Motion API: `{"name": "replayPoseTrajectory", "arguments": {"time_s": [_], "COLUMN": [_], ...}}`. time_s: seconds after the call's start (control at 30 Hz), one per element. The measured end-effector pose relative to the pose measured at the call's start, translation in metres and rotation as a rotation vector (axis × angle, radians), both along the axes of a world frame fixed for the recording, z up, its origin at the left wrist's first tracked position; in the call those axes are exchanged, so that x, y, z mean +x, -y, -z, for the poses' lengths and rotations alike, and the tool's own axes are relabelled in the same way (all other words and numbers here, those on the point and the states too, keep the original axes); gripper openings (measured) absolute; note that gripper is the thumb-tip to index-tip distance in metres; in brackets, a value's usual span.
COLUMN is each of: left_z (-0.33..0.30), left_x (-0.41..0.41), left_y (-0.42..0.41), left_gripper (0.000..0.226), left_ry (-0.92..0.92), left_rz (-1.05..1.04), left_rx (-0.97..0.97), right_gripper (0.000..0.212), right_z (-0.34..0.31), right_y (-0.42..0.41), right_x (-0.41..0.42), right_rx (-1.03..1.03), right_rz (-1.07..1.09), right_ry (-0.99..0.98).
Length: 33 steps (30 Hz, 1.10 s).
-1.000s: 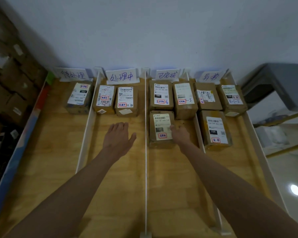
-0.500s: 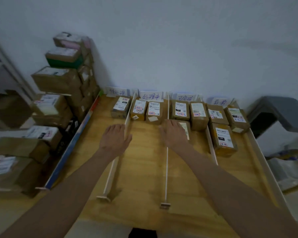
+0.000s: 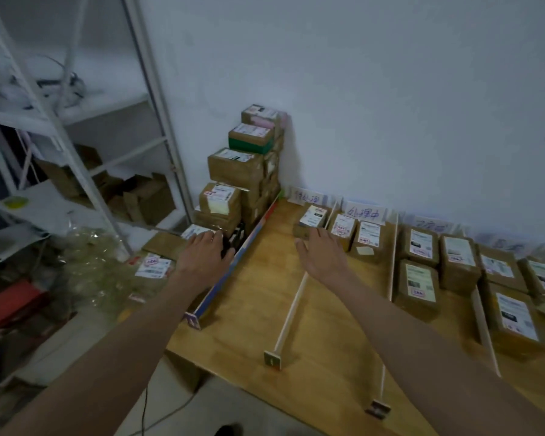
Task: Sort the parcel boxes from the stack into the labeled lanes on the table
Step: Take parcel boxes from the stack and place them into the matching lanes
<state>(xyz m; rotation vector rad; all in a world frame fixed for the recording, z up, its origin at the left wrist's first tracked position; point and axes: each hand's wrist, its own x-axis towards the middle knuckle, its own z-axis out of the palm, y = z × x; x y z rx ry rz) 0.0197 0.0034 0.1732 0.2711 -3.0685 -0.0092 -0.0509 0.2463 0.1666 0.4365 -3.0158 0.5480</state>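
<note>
A stack of brown parcel boxes (image 3: pixel 233 171) with white labels stands against the wall, left of the wooden table (image 3: pixel 265 309). My left hand (image 3: pixel 203 253) reaches over the table's left edge and its straight fingers rest on a low labelled box (image 3: pixel 193 231) at the foot of the stack. My right hand (image 3: pixel 320 253) hovers open above the leftmost lane, empty, just before the lone box (image 3: pixel 310 220) lying there. Sorted boxes fill the lanes to the right, such as one (image 3: pixel 417 286) in the third lane.
White dividers (image 3: pixel 291 309) split the table into lanes under handwritten signs (image 3: pixel 364 212). A blue-red board (image 3: pixel 230 278) edges the table's left side. More boxes (image 3: pixel 153 267), clear plastic wrap and a red item lie on the floor at left. A white metal shelf (image 3: pixel 76 121) stands behind.
My view has swung left from the lanes to the stack. My right hand has left the box in the third lane, and my left hand has gone over the table edge onto a low box.
</note>
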Motion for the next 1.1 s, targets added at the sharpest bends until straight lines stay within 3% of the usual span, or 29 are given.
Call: {"name": "replayPoseTrajectory", "arguments": {"time_s": [0.1, 0.23, 0.43, 0.77, 1.0, 1.1], "left_z": [0.0, -0.004, 0.011, 0.016, 0.025, 0.03], "left_x": [0.001, -0.01, -0.061, -0.171, -0.235, -0.256], "left_y": [0.034, 0.07, 0.145, 0.234, 0.242, 0.239], "left_gripper": [0.086, 0.06, 0.051, 0.062, 0.062, 0.06], "left_ry": [0.063, 0.008, 0.031, 0.086, 0.136, 0.168], "left_rz": [0.017, -0.071, -0.025, 0.136, 0.166, 0.148], "left_rx": [-0.049, 0.033, 0.073, 0.023, 0.154, 0.245], "right_gripper": [0.053, 0.05, 0.045, 0.054, 0.062, 0.061], "right_z": [0.0, 0.005, 0.019, 0.031, 0.048, 0.056], "right_y": [0.03, 0.071, 0.138, 0.235, 0.27, 0.28], "right_x": [-0.005, -0.021, -0.056, -0.125, -0.172, -0.193], "right_rx": [-0.003, -0.002, -0.016, -0.135, -0.179, -0.288], "right_rz": [-0.021, -0.024, 0.027, 0.202, 0.262, 0.271], "right_ry": [-0.003, 0.014, 0.058, 0.138, 0.22, 0.294]}}
